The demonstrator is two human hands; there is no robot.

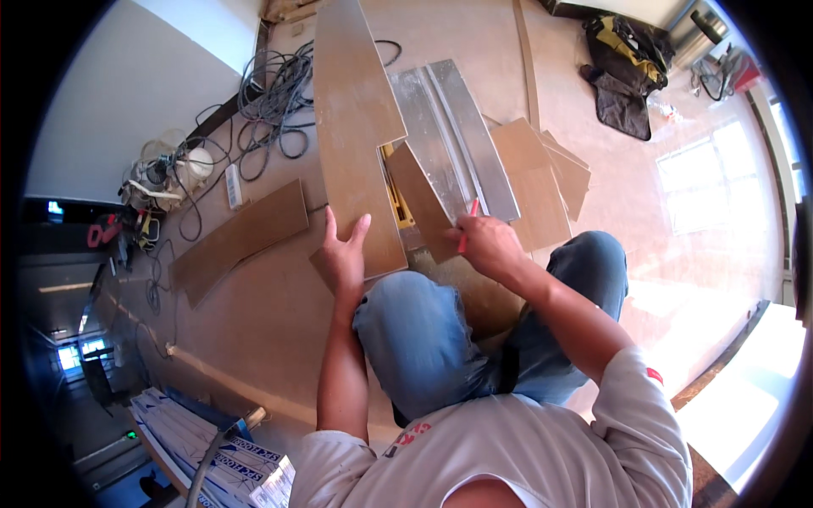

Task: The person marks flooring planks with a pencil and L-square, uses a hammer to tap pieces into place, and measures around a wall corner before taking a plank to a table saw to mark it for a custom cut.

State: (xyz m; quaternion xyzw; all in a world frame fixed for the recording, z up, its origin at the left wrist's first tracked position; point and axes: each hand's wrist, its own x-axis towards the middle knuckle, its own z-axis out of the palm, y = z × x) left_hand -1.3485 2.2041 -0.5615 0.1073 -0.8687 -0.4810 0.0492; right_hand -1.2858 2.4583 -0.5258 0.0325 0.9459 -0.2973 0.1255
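At the near left edge of a long brown floor plank [359,110], my left hand [343,258] grips with thumb and index finger spread; its other fingers are hidden. This plank has a notch cut from its right side. My right hand [491,245] is closed around a slim red pencil [462,244]. Its fingers are at the right edge of a short brown plank piece [421,195], but whether they also pinch that piece I cannot tell. Between the two planks shows a yellow tool [398,199], mostly covered. A grey metal board with a raised rail [453,127] lies just beyond my right hand.
Several brown offcuts [533,182] lie right of the metal board. Another plank [246,241] rests on the floor at left, near coiled cables [275,93]. A black and yellow tool bag [627,68] sits at far right. Flooring boxes [212,457] stand at lower left.
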